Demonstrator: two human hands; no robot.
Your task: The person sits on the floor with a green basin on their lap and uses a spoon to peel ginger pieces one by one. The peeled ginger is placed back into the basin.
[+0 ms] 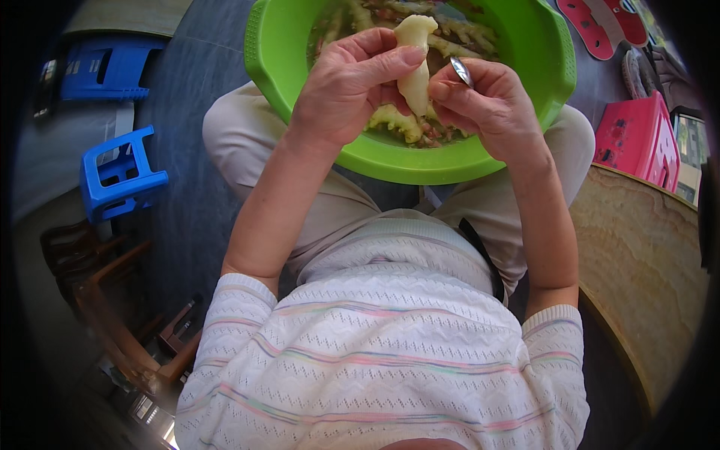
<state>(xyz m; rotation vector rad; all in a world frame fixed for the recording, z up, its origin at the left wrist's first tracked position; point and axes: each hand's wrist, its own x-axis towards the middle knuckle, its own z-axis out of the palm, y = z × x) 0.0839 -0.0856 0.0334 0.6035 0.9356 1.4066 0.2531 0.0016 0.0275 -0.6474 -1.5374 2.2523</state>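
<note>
My left hand [351, 81] grips a pale, peeled piece of ginger root [415, 84] between thumb and fingers, its narrow end pointing down. Beside it, my right hand [489, 101] is closed around a metal spoon [461, 72]; part of its shiny bowl shows above the thumb, and the rest is hidden in the fingers. Both hands are over a green plastic basin [416, 171] between my knees. Several knobbly ginger roots [396, 121] with pinkish parts lie in water inside it, partly covered by my hands.
Two blue plastic stools [126, 174] are on the grey floor [197, 73] at left, near brown wooden furniture [121, 332]. At right are a pink stool [633, 140] and a tan panel with a curved edge [647, 253]. A red patterned object [604, 28] lies at the upper right.
</note>
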